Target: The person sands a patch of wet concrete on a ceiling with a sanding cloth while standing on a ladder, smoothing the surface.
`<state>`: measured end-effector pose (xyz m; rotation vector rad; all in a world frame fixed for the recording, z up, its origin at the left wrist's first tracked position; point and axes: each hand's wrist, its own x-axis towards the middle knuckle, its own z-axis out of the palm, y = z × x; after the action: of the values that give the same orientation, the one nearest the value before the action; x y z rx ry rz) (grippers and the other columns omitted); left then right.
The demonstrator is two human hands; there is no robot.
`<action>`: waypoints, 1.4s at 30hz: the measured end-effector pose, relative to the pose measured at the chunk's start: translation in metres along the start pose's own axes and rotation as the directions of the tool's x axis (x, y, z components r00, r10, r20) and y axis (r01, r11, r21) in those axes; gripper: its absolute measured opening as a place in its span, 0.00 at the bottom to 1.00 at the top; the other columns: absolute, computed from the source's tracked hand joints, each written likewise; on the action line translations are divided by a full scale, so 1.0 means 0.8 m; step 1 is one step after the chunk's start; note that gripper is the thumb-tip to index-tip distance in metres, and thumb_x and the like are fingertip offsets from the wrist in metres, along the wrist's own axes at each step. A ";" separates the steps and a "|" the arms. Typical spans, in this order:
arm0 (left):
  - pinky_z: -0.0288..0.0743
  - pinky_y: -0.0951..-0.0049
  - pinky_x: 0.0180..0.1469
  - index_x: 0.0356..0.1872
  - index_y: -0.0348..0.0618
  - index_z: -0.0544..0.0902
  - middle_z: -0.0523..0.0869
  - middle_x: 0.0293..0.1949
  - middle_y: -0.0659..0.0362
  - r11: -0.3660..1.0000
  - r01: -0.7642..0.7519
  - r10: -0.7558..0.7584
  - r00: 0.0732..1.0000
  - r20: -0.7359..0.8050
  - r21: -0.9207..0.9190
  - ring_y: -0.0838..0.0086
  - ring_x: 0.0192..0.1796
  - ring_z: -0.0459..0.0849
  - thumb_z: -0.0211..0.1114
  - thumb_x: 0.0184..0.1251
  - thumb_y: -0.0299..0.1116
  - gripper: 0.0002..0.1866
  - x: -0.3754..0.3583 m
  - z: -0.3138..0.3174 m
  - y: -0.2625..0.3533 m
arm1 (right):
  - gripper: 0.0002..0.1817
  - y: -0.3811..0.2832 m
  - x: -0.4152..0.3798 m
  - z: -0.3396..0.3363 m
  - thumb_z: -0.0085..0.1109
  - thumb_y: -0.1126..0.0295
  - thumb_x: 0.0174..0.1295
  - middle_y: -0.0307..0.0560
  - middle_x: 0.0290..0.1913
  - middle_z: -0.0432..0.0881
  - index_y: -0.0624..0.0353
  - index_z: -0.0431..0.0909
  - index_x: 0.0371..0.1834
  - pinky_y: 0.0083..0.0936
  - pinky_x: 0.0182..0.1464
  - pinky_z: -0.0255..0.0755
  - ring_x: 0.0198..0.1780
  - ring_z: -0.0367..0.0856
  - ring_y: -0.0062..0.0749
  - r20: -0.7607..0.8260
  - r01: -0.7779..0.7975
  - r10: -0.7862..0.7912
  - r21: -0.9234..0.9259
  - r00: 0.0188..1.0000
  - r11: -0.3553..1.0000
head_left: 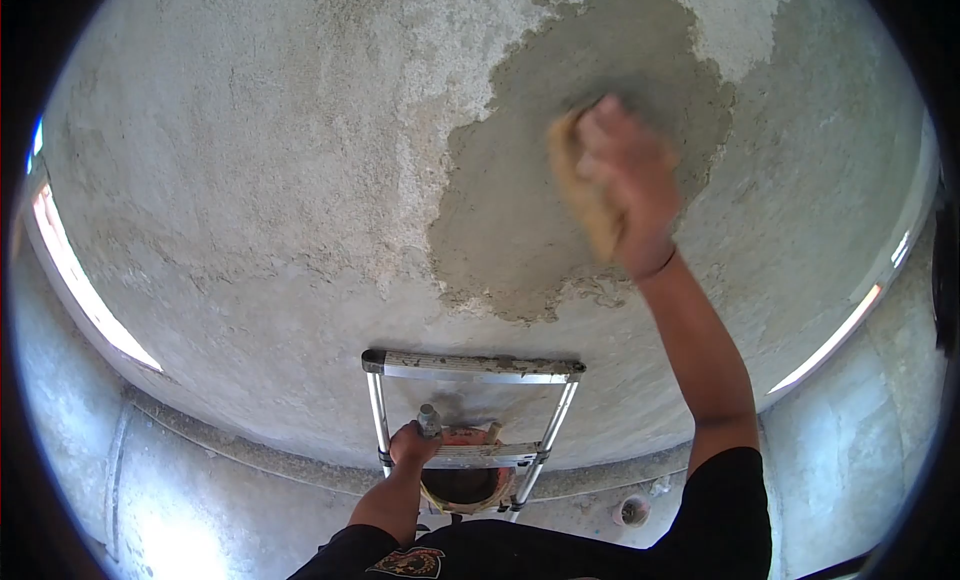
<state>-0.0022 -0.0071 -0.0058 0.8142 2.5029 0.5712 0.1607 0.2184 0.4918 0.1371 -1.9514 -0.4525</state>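
My right hand, blurred by motion, is closed on a tan plastering float held against the wall. Beneath it spreads a darker, damp-looking patch of plaster with a ragged outline. Lower down, my left hand is wrapped round a small greyish bottle beside the left rail of an aluminium ladder. The bottle's lower part is hidden by the fingers.
Behind the ladder's rungs is a reddish-rimmed bucket with dark contents. A small pail stands on the floor at the right. Bright openings show at both sides of the wall.
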 end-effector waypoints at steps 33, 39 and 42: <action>0.83 0.54 0.56 0.47 0.47 0.89 0.92 0.47 0.49 1.000 0.019 -0.020 0.997 -0.071 -0.015 0.53 0.52 0.90 0.79 0.43 0.63 0.35 0.004 0.025 -0.009 | 0.04 0.090 -0.021 -0.084 0.67 0.74 0.62 0.49 0.59 0.88 0.55 0.85 0.40 0.48 0.73 0.70 0.70 0.80 0.47 -0.227 -0.008 -0.020 -0.119 0.974 0.993; 0.83 0.54 0.56 0.46 0.47 0.89 0.92 0.46 0.49 0.999 0.006 -0.010 0.995 -0.098 -0.035 0.53 0.52 0.90 0.80 0.42 0.63 0.35 0.003 0.025 -0.008 | 0.06 0.041 -0.107 -0.054 0.66 0.73 0.63 0.49 0.61 0.87 0.54 0.85 0.42 0.49 0.72 0.72 0.71 0.79 0.46 0.269 0.187 -0.206 0.096 0.941 0.978; 0.83 0.54 0.56 0.46 0.46 0.89 0.92 0.46 0.49 0.999 0.003 -0.007 0.994 -0.105 -0.041 0.53 0.52 0.90 0.80 0.42 0.64 0.36 0.009 0.022 -0.008 | 0.06 0.070 -0.105 -0.057 0.65 0.74 0.63 0.49 0.61 0.87 0.55 0.85 0.42 0.48 0.71 0.73 0.71 0.80 0.45 0.219 0.251 -0.237 -0.034 0.946 0.967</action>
<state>-0.0011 -0.0034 -0.0256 0.7813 2.5777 0.6778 0.2428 0.2834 0.4567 0.3040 -2.1384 -0.7154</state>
